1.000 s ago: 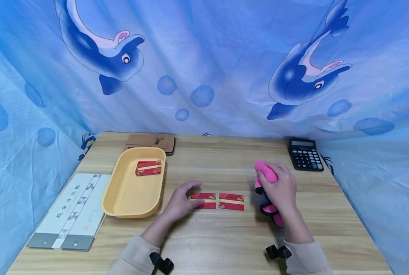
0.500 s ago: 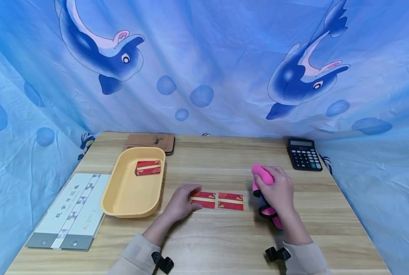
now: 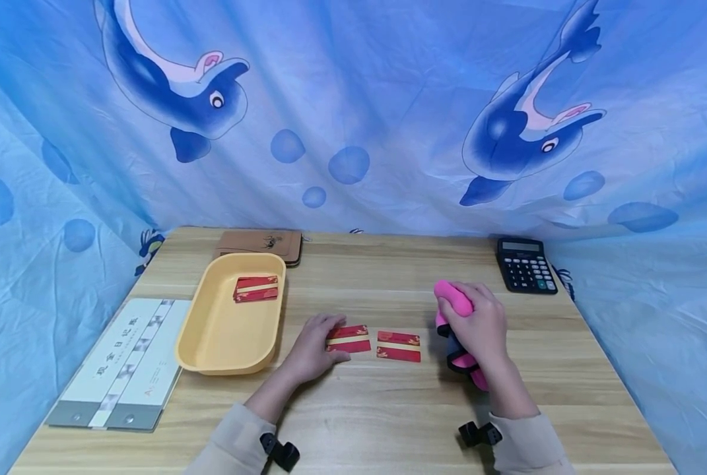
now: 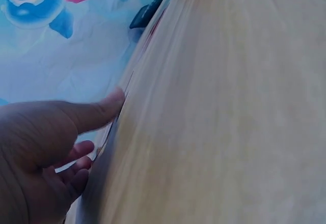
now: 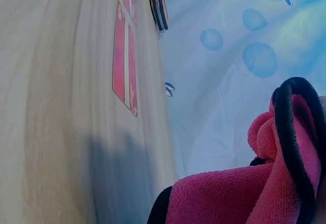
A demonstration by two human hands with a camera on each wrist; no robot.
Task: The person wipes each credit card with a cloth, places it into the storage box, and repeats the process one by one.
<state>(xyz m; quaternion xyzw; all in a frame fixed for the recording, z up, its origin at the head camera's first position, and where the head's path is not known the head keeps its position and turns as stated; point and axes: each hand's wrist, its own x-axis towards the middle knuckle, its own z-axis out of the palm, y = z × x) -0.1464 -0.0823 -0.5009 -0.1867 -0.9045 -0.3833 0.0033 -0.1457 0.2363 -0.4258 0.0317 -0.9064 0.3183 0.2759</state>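
My left hand (image 3: pixel 313 351) holds the left end of a red card with a gold band (image 3: pixel 350 338) on the table, fingertips at its far edge and thumb at its near edge. This card lies slightly tilted. Just right of it a matching red card (image 3: pixel 399 347) lies flat. My right hand (image 3: pixel 479 328) grips a bunched pink cloth with black edging (image 3: pixel 453 298), held over the table right of the cards. In the right wrist view the cloth (image 5: pixel 219 196) fills the lower right corner. Thumb and curled fingers of the left hand (image 4: pixel 46 142) show in the left wrist view.
A yellow tray (image 3: pixel 228 336) with several red cards (image 3: pixel 256 289) stands at the left. Beside it lies a white and grey ledger (image 3: pixel 121 363). A brown wallet (image 3: pixel 258 243) is behind the tray, a black calculator (image 3: pixel 527 266) at the back right. A dolphin-printed curtain (image 3: pixel 353 99) surrounds the table (image 3: pixel 377 422).
The left fingers have closed in on the left card, which has shifted slightly left and turned a little. My right hand with the pink cloth has moved slightly left.
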